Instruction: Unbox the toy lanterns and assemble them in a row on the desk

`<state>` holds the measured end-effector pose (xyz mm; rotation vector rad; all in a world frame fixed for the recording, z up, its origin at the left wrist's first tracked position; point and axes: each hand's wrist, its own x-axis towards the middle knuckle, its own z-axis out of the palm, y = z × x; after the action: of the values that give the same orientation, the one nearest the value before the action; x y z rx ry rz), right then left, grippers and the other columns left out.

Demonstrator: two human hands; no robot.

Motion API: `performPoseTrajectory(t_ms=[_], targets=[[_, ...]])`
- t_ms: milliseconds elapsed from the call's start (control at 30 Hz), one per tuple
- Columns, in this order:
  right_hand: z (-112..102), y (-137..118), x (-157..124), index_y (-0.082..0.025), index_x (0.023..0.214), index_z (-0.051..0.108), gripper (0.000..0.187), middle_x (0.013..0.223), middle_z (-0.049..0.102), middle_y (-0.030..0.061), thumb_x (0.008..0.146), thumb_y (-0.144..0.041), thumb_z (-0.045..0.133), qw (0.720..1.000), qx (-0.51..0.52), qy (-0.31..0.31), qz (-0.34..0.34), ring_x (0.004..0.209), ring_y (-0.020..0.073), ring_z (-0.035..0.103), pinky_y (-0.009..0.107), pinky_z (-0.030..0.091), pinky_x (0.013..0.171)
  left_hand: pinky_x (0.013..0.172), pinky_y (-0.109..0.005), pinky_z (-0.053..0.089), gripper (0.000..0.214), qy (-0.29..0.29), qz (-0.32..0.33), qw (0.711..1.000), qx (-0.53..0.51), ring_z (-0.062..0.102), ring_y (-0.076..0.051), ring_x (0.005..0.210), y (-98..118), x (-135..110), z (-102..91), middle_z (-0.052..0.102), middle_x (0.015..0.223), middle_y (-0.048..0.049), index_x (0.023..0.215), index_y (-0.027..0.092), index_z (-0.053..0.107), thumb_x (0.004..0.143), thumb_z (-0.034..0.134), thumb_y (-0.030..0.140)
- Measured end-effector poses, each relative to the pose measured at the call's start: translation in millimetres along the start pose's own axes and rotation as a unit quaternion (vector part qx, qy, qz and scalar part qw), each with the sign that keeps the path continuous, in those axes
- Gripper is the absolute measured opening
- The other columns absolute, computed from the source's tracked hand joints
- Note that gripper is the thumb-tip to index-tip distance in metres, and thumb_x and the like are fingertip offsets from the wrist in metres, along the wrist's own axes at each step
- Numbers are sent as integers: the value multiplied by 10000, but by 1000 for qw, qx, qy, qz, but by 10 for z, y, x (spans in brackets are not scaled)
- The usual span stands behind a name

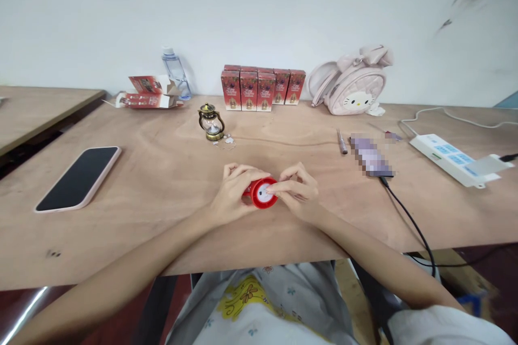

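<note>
My left hand (232,194) is wrapped round a small red lantern (259,205), tipped so that its round underside faces me. A white disc (264,193) with a small black spot sits inside the red rim. My right hand (299,191) has its fingertips pinched together at the right side of this disc. Whatever may be between those fingertips is too small to make out. Beyond the hands, a bronze-coloured lantern (211,123) with a clear globe stands upright. Tiny white pieces (229,140) lie beside its base.
Several red printed boxes (249,89) stand against the wall, with an opened box (148,98) and bottle (177,73) leftward. A pink bag (356,89), screwdriver (342,142), cabled phone (370,155) and power strip (449,157) are rightward. Another phone (79,178) lies left.
</note>
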<state>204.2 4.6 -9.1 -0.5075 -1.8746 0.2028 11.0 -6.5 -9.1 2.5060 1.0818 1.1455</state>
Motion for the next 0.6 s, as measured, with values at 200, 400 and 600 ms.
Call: performPoseTrajectory(t_ms=[200, 400, 600], targets=[[-22, -14, 0, -283, 821, 719, 170, 763, 538, 5, 844, -169, 596, 999, -35, -15, -21, 687, 112, 484, 278, 413, 663, 882, -370, 300, 396, 7, -4, 1000, 10, 599, -221, 956, -4, -2, 6, 700, 1023, -53, 1113, 256, 582, 765, 658, 428], [-24, -44, 13, -235, 797, 686, 117, 781, 609, 9, 838, -174, 594, 995, -78, -35, -58, 699, 108, 543, 283, 406, 678, 874, -372, 314, 408, 12, -13, 1000, -2, 600, -223, 953, -5, 3, 5, 703, 1033, -58, 1103, 247, 586, 757, 665, 447], [-14, 11, -28, -285, 818, 712, 157, 787, 617, 7, 845, -193, 587, 991, -118, -18, -62, 679, 113, 530, 296, 405, 681, 889, -372, 304, 397, 6, -13, 1000, 5, 595, -224, 964, 3, 2, -2, 700, 1044, -58, 1126, 249, 573, 778, 646, 427]])
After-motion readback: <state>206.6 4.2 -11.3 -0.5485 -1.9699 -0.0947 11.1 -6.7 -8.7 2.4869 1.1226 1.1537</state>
